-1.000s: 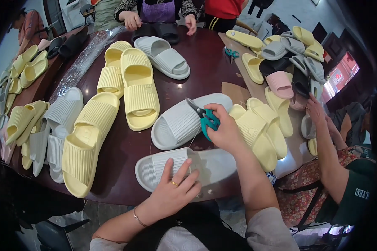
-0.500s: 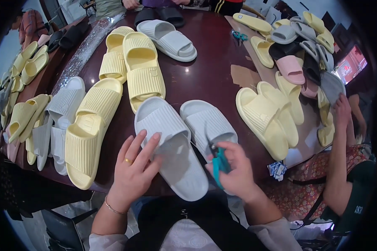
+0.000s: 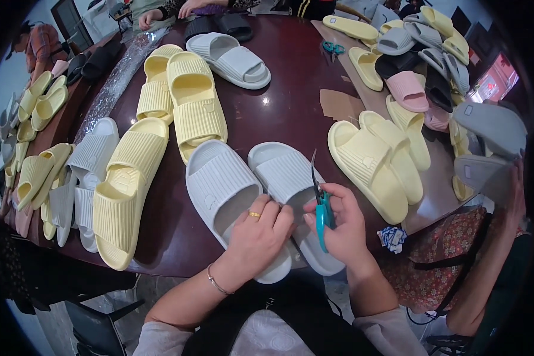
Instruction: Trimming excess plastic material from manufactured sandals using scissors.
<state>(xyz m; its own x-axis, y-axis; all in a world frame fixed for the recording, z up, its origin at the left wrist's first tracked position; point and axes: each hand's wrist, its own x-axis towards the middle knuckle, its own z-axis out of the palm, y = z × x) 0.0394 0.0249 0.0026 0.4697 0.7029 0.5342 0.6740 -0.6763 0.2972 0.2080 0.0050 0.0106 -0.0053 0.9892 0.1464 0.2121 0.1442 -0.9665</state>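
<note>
A pair of light grey slippers lies in front of me, the left slipper (image 3: 222, 178) beside the right slipper (image 3: 285, 169), toes away. My left hand (image 3: 260, 232) rests over the left slipper, by the inner edge of its ribbed strap. Its fingers are curled together, and the tips are partly hidden, so what they pinch cannot be made out. My right hand (image 3: 345, 222) grips small scissors with teal handles (image 3: 322, 222) above the right slipper, the dark pointed blades upward.
Yellow slippers (image 3: 127, 193) and grey ones lie left on the dark red table (image 3: 291, 113). Yellow slippers (image 3: 365, 169) and a mixed pile stand right. Teal scissors (image 3: 333, 48) lie farther back. A co-worker's hand (image 3: 516, 184) holds grey slippers at right; other people stand across the table.
My left hand has moved right and its spread fingers have curled in. My right hand keeps the scissors, now more upright. The co-worker at right has lifted grey slippers nearer.
</note>
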